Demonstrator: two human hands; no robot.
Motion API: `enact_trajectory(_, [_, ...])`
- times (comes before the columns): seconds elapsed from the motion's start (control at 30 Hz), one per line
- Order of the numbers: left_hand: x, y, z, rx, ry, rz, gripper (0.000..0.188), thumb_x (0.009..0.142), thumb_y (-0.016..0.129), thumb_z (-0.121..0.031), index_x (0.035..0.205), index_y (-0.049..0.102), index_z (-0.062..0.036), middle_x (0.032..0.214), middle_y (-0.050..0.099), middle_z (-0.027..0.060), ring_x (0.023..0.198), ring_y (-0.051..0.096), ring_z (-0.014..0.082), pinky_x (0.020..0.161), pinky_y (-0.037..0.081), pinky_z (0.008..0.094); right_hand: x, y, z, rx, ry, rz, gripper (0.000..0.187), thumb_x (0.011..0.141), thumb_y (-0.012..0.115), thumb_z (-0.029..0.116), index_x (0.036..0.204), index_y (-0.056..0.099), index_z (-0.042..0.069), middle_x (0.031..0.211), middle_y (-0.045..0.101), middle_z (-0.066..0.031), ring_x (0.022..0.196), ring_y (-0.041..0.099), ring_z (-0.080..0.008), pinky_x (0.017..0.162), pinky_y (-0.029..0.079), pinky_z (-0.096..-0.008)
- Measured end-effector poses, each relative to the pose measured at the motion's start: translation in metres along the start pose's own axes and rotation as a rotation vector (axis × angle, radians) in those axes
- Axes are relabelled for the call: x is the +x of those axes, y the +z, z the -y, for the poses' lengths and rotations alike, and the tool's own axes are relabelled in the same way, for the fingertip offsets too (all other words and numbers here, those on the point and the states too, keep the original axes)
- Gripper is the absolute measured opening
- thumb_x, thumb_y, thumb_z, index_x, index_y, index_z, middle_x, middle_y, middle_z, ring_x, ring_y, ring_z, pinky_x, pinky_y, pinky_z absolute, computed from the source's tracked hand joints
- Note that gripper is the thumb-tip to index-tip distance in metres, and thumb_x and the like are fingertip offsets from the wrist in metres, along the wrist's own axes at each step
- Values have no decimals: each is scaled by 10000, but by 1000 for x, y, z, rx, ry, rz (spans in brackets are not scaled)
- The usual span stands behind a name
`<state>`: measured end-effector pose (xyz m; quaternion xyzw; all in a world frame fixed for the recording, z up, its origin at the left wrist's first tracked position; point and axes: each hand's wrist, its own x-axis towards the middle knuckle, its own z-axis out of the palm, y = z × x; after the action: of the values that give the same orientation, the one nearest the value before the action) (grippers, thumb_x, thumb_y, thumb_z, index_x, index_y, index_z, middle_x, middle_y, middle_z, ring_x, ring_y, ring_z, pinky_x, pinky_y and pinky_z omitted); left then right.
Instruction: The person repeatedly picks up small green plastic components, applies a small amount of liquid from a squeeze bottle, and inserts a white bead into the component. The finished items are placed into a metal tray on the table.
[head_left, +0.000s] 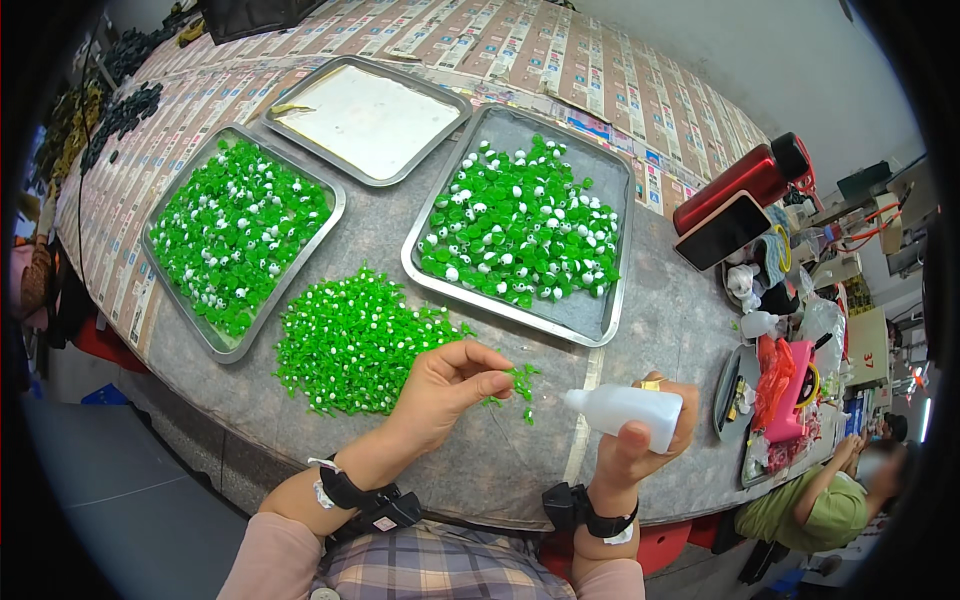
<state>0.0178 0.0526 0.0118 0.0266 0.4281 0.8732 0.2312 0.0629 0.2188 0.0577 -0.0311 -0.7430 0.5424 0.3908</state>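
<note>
My left hand (447, 390) pinches a small green plastic piece (519, 377) between thumb and forefinger, just above a few loose green pieces on the table. In my right hand (640, 440) is a white squeeze bottle (628, 412), tipped on its side with its narrow nozzle toward the green piece. Nozzle and piece stand apart by a short gap. Left of my left hand spreads a heap of small green pieces with white spots (350, 345). Beyond it, a metal tray (600, 330) holds green pieces mixed with white balls that have dark dots.
A second filled tray (235, 352) stands at left, and a tray with a white surface (365, 115) lies behind. At right are a phone (724, 231), a red flask (735, 185), a pink tape dispenser (793, 390) and clutter. A person in green (810, 505) sits farther right.
</note>
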Motion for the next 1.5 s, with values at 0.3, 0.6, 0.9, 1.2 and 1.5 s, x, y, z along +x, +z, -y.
enact_trajectory(0.3, [0,0,0,8,7,4,106,747,572,-35,851,565,-11,754,583,51,701,549,101,657,446,218,1,-5,-6,-45,-68,-109,532,627,647,471,811,451,12,646,420,-32,602,439,-122,563,391,-239])
enact_trajectory(0.6, [1,0,-1,-22,-8,-48,104,755,566,-49,848,556,-2,737,580,57,660,558,112,631,458,228,53,-57,-64,-134,345,133,304,753,533,58,1019,412,-28,952,539,-128,827,518,-132,717,394,-222])
enact_trajectory(0.9, [0,-1,-2,-45,-16,-46,109,763,561,-60,856,553,-3,732,577,54,659,555,110,629,460,229,57,-59,-61,-874,-247,-67,321,705,574,23,1007,468,-9,914,543,-81,774,528,-138,645,414,-240])
enact_trajectory(1.2, [2,-1,-4,-33,-21,-56,109,765,560,-59,858,552,-3,735,574,50,658,551,103,625,463,225,77,47,-70,-587,-139,519,177,658,593,31,828,548,45,762,550,-92,684,520,-225,607,416,-315])
enact_trajectory(1.5, [0,-3,-4,-68,-9,-41,93,755,561,-45,840,545,-11,728,577,51,647,555,110,618,474,235,63,35,-33,-324,59,599,165,654,584,-18,805,528,22,759,542,-62,677,531,-154,623,430,-252])
